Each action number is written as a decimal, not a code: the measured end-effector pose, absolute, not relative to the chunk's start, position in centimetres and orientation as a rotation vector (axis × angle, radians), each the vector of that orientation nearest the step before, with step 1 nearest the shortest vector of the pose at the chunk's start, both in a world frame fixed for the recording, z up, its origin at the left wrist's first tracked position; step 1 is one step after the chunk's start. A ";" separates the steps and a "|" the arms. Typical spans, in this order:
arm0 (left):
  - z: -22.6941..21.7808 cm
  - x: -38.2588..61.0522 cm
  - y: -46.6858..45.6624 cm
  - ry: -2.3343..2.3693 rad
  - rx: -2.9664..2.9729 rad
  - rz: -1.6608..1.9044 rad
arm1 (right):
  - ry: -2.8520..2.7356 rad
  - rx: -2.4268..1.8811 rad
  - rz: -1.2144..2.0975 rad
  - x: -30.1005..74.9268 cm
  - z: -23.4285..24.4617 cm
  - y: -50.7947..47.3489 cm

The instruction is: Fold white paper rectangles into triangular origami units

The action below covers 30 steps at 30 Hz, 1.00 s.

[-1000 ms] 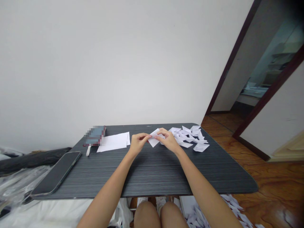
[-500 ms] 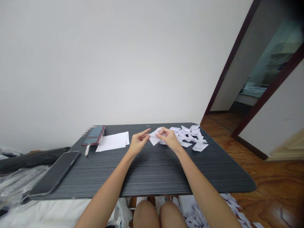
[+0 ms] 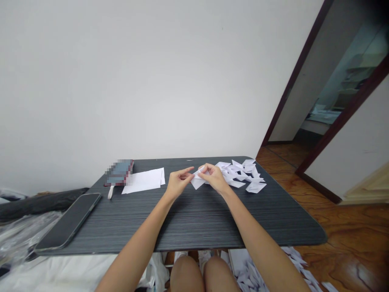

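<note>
We inspect the dark table point(image 3: 200, 227): over its far half, the right hand point(image 3: 215, 178) pinches, the left hand point(image 3: 177, 181) extends its forefinger. A folded paper point(image 3: 198, 183) juts from that pinch to the left thumb, whose hold we cannot tell.

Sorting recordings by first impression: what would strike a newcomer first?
Likely the scattered folded papers, white against the dark table, on its right side. Next, centrally, the right hand pinching a small paper, the left hand at its edge; then the phone at the near left corner.
</note>
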<state>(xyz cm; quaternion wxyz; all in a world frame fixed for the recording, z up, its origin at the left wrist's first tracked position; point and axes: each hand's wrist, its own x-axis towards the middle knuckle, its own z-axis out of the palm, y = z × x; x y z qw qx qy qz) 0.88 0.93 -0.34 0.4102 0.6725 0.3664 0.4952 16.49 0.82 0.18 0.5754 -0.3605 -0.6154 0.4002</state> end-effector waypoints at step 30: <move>0.9 -0.8 0.7 0.899 2.495 1.017 | -1.495 -0.951 1.386 18.3 0.3 0.9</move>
